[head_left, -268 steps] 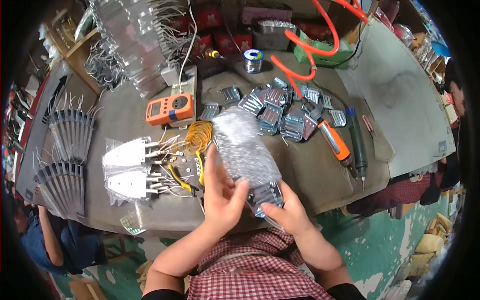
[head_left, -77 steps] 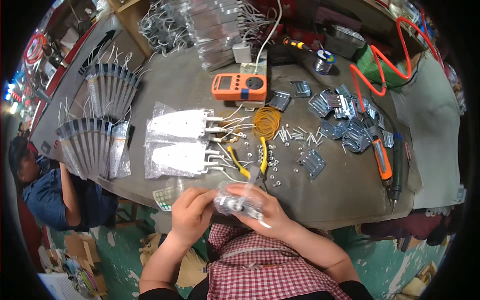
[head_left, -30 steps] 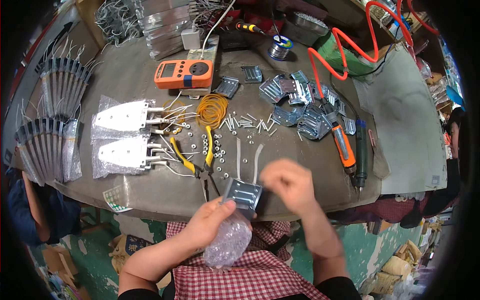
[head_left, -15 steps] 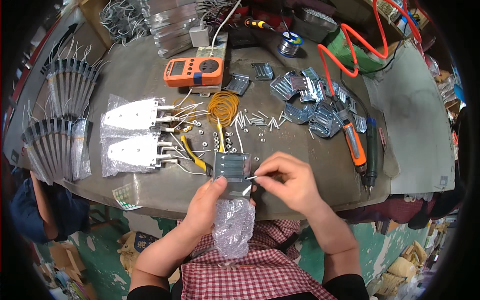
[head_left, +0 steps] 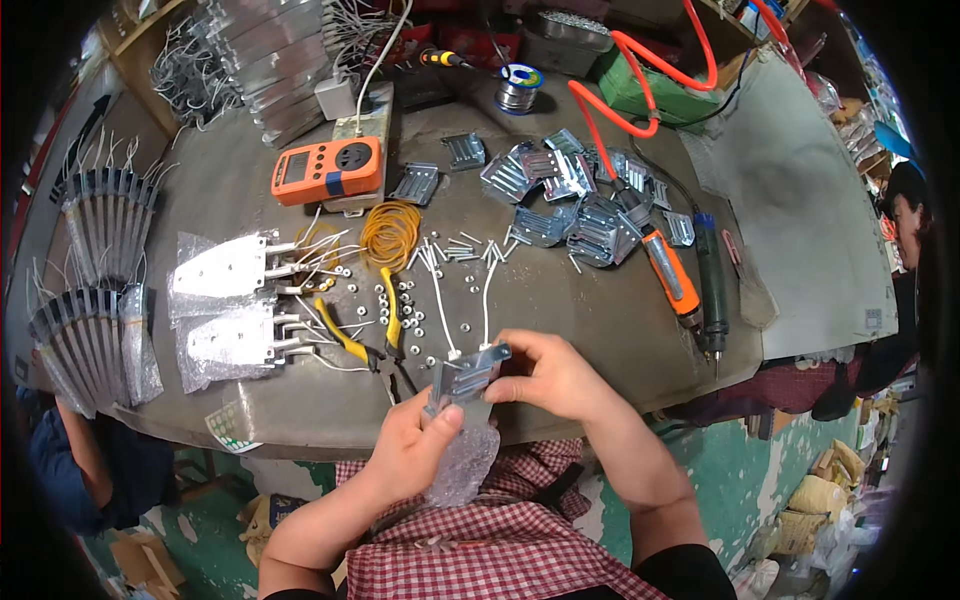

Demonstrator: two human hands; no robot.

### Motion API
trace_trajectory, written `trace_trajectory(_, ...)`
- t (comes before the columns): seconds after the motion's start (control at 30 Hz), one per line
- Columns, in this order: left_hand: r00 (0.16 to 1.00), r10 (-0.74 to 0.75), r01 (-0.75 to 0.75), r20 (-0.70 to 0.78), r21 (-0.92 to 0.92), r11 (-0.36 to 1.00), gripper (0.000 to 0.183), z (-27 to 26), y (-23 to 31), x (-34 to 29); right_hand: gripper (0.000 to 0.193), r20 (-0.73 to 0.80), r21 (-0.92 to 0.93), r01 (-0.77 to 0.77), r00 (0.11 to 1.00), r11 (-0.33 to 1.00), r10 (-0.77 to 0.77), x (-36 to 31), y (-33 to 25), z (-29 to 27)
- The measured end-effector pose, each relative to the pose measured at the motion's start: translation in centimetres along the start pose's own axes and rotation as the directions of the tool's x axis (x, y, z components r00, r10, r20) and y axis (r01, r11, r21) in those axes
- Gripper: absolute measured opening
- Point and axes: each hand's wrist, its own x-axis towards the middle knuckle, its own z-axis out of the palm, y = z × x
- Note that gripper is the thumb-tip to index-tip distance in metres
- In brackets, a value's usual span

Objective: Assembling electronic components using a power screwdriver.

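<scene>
A shiny metal plate with long slots (head_left: pixel 468 378) is held tilted above the table's front edge. My left hand (head_left: pixel 415 440) grips its left side, thumb across the front. My right hand (head_left: pixel 548 375) has its fingers around the upper right corner. Two white wires (head_left: pixel 437 305) run up from behind the plate onto the table. Bubble wrap (head_left: pixel 465 470) hangs below it, over a checked red apron. Just beyond my left hand lie yellow-handled pliers (head_left: pixel 345 337) and a second yellow-handled tool (head_left: pixel 392 315). What is behind the plate is mostly hidden.
Small white rings (head_left: pixel 385 300) and metal pins (head_left: pixel 460 252) lie scattered mid-table. An orange meter (head_left: pixel 328 170), slotted plates (head_left: pixel 600 228), and an orange screwdriver-like tool (head_left: pixel 670 270) stand farther off. At left are wrapped white plates (head_left: pixel 225 268) and strips (head_left: pixel 105 225). Other people are at both sides.
My right hand has gone from pinching a thin pin beside the plate to gripping its corner. The plate has turned and tilted. The view has shifted right, and a person shows at the right.
</scene>
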Motion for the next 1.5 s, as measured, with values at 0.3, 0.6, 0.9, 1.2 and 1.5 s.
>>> trace_trajectory(0.3,0.997,0.044,-0.062,-0.066,-0.301,0.951,0.039,0.2,0.8,2.2,0.016,-0.321,-0.940,-0.218,0.821,0.261,-0.472,3.7,1.6,-6.3)
trace_trajectory(0.6,0.996,-0.031,-0.004,-0.085,-0.377,0.926,0.044,0.7,0.8,2.7,0.017,-0.354,-0.744,0.004,0.846,0.668,-0.399,1.8,-2.0,-3.4)
trace_trajectory(0.9,0.995,-0.083,0.086,-0.051,0.061,0.994,0.039,0.5,1.4,2.1,0.016,-0.207,-0.639,0.319,0.805,0.700,-0.556,-0.6,-3.5,3.3)
trace_trajectory(1.2,0.986,0.131,-0.120,0.100,-0.108,0.987,0.059,1.1,2.3,4.2,0.049,-0.178,-0.705,0.407,0.691,0.581,-0.700,-0.2,-3.6,1.7)
trace_trajectory(1.5,0.933,0.329,-0.263,0.145,0.899,0.350,0.036,0.5,8.3,12.5,0.067,-0.587,0.395,0.475,0.789,0.786,-0.182,-0.3,1.4,-1.1)
